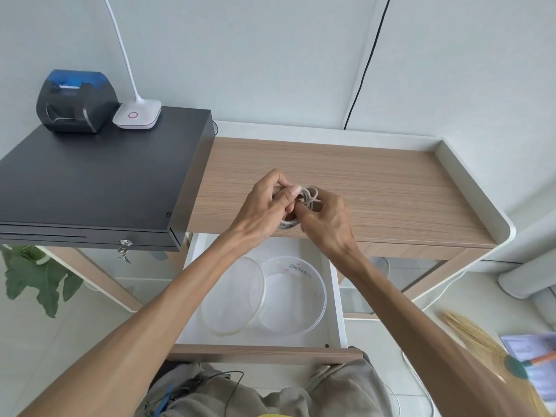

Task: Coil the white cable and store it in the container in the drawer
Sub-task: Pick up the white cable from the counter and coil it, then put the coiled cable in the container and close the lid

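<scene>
At the far left a green plant (33, 278) shows below a black cash drawer box (90, 182) that sits on the left end of the worktop (376, 188), with keys (124, 251) hanging from its front lock. On top of the box, at the back, stand a dark printer with a blue lid (75, 100) and, just beside it, the white base of a desk lamp (137, 114) whose thin neck curves up out of view. Toward the middle, above the wood-grain surface near its front edge, the left hand (264, 209) is closed around the white cable (307, 200), thumb pressed on the bundled loops; a lower loop of the coil shows beneath the fingers. The right hand (328, 221) meets it from the other side, fingertips pinching the same small coil, so both hands grip the cable together. Below the hands the white drawer (336, 296) stands open, and inside it lies a clear round container (296, 296) with its transparent lid (231, 296) leaning on the container's left rim. A black cord (365, 61) runs down the wall behind the worktop. At the lower right, on the floor, lie a straw broom (481, 344) and some papers (532, 356).
</scene>
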